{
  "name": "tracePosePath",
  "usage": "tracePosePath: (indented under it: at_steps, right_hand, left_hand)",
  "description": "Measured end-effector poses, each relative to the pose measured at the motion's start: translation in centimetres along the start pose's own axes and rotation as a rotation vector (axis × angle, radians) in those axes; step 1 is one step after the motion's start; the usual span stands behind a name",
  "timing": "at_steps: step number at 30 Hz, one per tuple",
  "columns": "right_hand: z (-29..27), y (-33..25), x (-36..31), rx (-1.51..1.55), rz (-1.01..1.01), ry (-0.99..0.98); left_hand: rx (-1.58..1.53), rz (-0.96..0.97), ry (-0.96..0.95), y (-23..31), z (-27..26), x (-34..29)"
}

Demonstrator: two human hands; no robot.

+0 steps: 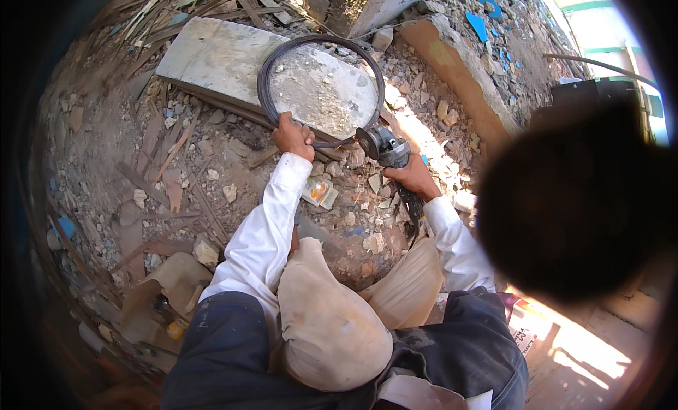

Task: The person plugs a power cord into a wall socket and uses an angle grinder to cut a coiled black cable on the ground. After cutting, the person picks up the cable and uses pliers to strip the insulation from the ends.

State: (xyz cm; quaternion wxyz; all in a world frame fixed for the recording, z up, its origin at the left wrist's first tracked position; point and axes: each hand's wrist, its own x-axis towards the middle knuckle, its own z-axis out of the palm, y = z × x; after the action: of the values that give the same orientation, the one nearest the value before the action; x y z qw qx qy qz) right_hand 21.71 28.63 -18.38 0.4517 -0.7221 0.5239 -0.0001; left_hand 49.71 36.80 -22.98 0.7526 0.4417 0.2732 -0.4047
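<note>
A coil of dark wire (265, 76) rests upon a pale stone slab (219, 57), its loop ringing dusty grit on the slab's surface. My left hand (293, 137) is closed around the near left side of this coil. In my right hand (415, 177) is an angle grinder (385, 147), gripped by its body. The grinder's disc end points up and left, close to the near right part of the coil; whether it touches the wire I cannot tell. Both arms wear white sleeves.
Rubble and broken wood cover the ground. A small printed packet (320, 192) lies below my left hand. A broken masonry block (459, 78) leans at the upper right. Blue fragments (478, 26) lie beyond it. A large dark blurred shape hides the right side.
</note>
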Motion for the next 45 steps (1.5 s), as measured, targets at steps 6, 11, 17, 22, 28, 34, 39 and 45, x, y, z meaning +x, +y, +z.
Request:
tracePosePath:
  at_steps: [6, 11, 17, 22, 28, 34, 39, 45]
  right_hand:
    - [-0.2, -1.7, -0.3, -0.048, 0.035, -0.01]
    - [-0.4, -2.0, 0.3, 0.011, 0.028, -0.03]
    - [-0.4, -1.7, 0.4, -0.022, -0.02, -0.028]
    - [-0.7, -1.4, 0.5, -0.056, 0.07, -0.07]
    - [-0.7, -1.4, 1.1, -0.023, 0.056, -0.101]
    - [-0.9, 1.7, 2.8, -0.131, 0.104, -0.067]
    - [-0.6, -0.9, 1.3, -0.098, -0.013, -0.058]
    - [-1.3, 0.6, 1.5, -0.148, 0.125, -0.083]
  left_hand:
    - [-0.044, -0.015, 0.001, -0.1, -0.5, 0.1]
    - [-0.053, -0.009, 0.002, -0.3, -0.5, 0.2]
    - [-0.06, -0.013, 0.018, -0.2, -0.5, 0.2]
    - [-0.072, -0.014, 0.011, -0.2, -0.5, 0.0]
    - [-0.11, 0.007, -0.006, -0.5, -1.1, 0.8]
    - [-0.096, 0.009, -0.012, -0.6, -0.8, 0.4]
    - [-0.111, 0.022, 0.004, -0.4, -1.2, 0.5]
    - [-0.102, 0.007, 0.006, -0.5, -0.6, 0.2]
